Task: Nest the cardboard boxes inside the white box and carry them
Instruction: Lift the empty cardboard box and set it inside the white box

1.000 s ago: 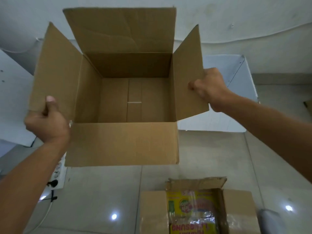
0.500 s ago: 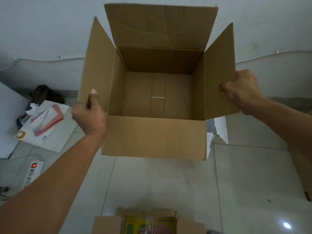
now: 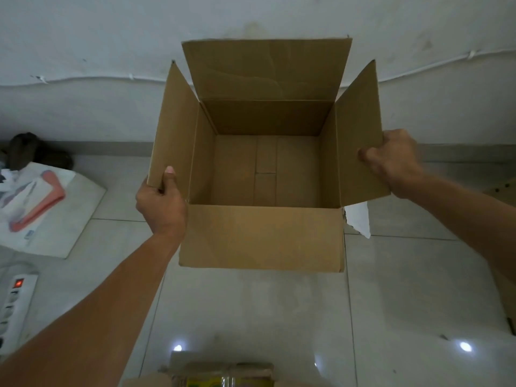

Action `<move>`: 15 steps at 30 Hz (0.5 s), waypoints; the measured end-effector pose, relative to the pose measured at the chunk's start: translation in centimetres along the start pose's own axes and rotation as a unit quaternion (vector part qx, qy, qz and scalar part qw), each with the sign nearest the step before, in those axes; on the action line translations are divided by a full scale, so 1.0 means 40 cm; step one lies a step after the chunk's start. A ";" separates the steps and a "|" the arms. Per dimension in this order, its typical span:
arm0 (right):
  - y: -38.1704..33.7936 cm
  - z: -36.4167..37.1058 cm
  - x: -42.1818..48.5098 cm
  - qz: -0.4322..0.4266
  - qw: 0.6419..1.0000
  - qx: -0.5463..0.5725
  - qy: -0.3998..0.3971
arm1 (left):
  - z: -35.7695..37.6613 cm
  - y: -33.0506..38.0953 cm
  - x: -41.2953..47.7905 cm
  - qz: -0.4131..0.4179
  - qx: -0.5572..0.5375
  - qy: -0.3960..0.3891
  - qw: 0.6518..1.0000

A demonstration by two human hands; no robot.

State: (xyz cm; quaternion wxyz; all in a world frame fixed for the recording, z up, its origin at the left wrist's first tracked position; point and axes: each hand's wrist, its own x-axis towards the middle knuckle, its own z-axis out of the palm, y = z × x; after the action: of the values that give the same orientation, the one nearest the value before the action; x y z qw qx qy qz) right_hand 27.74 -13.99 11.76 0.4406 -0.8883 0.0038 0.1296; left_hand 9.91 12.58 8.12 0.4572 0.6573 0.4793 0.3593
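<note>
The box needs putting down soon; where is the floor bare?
Bare tiles lie under the box, between the power strip and the right-hand cardboard. Left is crowded with papers; another box sits nearest.

No legible text anywhere, not even on the cardboard box [image 3: 261, 236].

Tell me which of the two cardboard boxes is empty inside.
The large cardboard box held up by the left hand and right hand: its bare bottom shows. The box at the bottom edge holds yellow packaging.
</note>
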 end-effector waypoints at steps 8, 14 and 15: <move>0.071 0.087 0.053 0.035 0.999 -0.014 -0.026 | 0.050 -0.062 0.035 -0.011 0.082 -0.039 0.996; 0.104 0.153 0.089 0.024 0.999 -0.041 -0.017 | 0.079 -0.108 0.059 -0.029 0.147 -0.029 0.988; 0.109 0.161 0.094 0.023 0.999 -0.044 -0.016 | 0.083 -0.115 0.064 -0.040 0.149 -0.031 0.987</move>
State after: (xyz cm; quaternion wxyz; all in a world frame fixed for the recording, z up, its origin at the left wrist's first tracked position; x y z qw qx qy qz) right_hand 29.40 -11.19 3.76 0.3985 -0.9041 0.0112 0.1540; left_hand 12.28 14.73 2.79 0.3826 0.7097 0.5388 0.2444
